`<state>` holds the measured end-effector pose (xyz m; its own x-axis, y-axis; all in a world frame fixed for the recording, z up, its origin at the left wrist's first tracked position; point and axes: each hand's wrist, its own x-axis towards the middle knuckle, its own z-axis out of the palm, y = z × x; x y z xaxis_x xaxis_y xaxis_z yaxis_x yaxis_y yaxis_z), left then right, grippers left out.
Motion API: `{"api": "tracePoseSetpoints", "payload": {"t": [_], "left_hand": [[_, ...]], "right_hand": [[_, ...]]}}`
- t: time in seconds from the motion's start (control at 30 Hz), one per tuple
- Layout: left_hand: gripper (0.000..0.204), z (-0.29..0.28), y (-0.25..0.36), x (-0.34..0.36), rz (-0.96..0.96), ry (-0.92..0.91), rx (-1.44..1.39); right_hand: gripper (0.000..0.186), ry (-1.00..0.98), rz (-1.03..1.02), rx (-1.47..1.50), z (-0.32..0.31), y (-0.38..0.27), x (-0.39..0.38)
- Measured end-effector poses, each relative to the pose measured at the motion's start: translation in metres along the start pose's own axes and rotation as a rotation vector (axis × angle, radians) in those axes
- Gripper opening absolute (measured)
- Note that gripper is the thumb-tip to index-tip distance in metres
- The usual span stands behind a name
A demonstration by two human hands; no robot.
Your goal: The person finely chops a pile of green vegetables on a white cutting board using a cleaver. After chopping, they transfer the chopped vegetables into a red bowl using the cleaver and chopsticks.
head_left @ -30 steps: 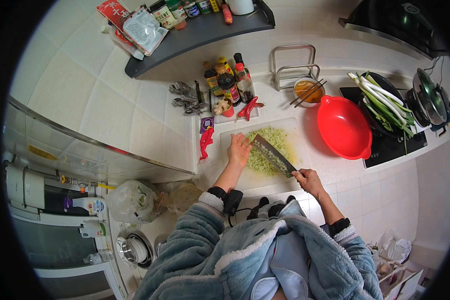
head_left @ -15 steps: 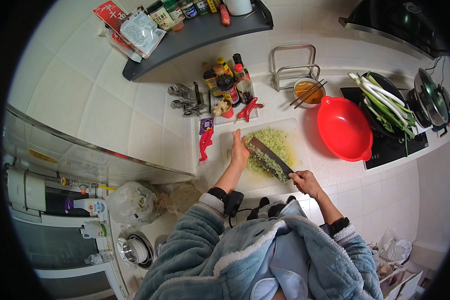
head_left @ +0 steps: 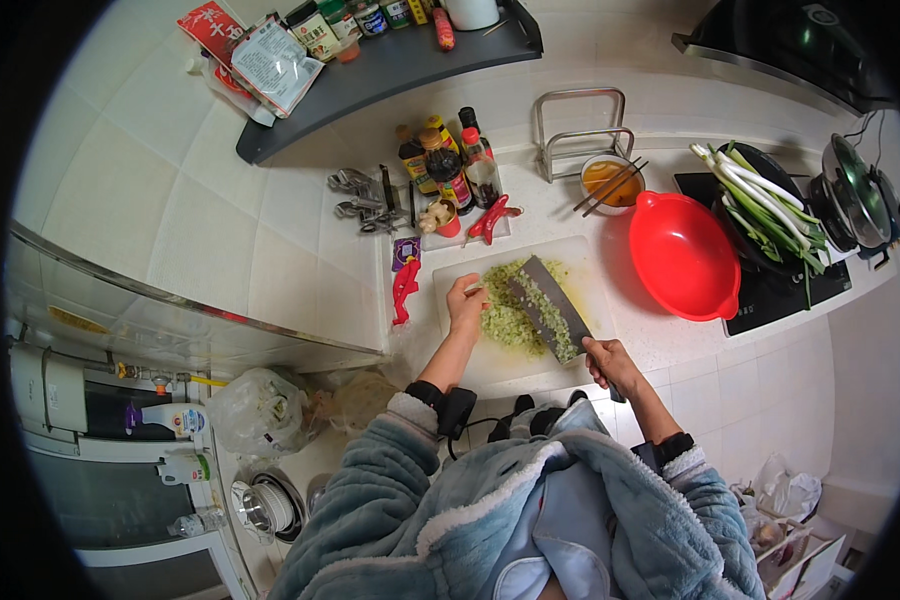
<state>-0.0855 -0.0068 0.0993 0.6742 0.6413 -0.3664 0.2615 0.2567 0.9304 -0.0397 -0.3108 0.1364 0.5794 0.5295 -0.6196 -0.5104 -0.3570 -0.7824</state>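
Note:
My right hand (head_left: 613, 366) is wrapped round the dark handle of a cleaver (head_left: 558, 312). Its wide blade, tilted with a face turned up, carries bits of chopped green vegetable and lies over the heap. Pale green chopped vegetable (head_left: 510, 326) spreads across a white cutting board (head_left: 454, 276), mostly to the left of the blade. At the heap's left edge is my left hand (head_left: 467, 302), apart from the cleaver, its fingers loosely bent and holding nothing that I can see.
A red plastic basin (head_left: 682, 255) stands right of the board. Behind it is a bowl (head_left: 620, 196) of orange-brown liquid with chopsticks across it. Scallions (head_left: 765, 200) lie over a black pan on the cooktop. Sauce bottles (head_left: 448, 170), red chilies (head_left: 494, 216) and ginger (head_left: 435, 215) stand behind the board.
My left hand has drawn away from the cleaver's far end, down and to the left. The blade has shifted right and turned its face more upward.

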Motion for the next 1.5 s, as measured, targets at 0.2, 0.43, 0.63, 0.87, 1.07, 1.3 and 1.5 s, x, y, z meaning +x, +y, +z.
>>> {"api": "tracePoseSetpoints", "payload": {"t": [0.2,0.43,0.63,0.87,1.07,1.3,1.5], "left_hand": [[0.048,-0.003,-0.012,0.002,0.162,-0.062,0.296],[0.025,-0.002,0.019,-0.038,-0.438,-0.801,0.342],[0.02,0.025,0.026,-0.101,-0.681,-0.808,-0.146],[0.011,0.041,-0.005,-0.102,-0.576,-0.419,-0.307],[0.012,0.021,0.002,-0.084,-0.569,-0.632,-0.536],[0.015,0.006,0.027,-0.087,-0.411,-0.538,-0.414],[0.014,-0.005,0.017,-0.099,-0.377,-0.475,-0.449]], "right_hand": [[0.049,0.055,-0.04,-0.094,0.009,-0.005,0.002],[0.031,0.352,-0.388,-0.977,0.047,-0.024,-0.011],[0.037,0.493,-0.665,-1.048,0.088,-0.029,-0.014],[0.054,0.473,-0.864,-1.024,0.107,-0.03,-0.015],[0.035,0.27,-0.77,-0.885,0.064,-0.046,-0.006],[0.035,0.262,-0.355,-0.008,-0.038,-0.067,0.117],[0.035,0.219,-0.189,0.574,-0.062,-0.094,0.228]]}}
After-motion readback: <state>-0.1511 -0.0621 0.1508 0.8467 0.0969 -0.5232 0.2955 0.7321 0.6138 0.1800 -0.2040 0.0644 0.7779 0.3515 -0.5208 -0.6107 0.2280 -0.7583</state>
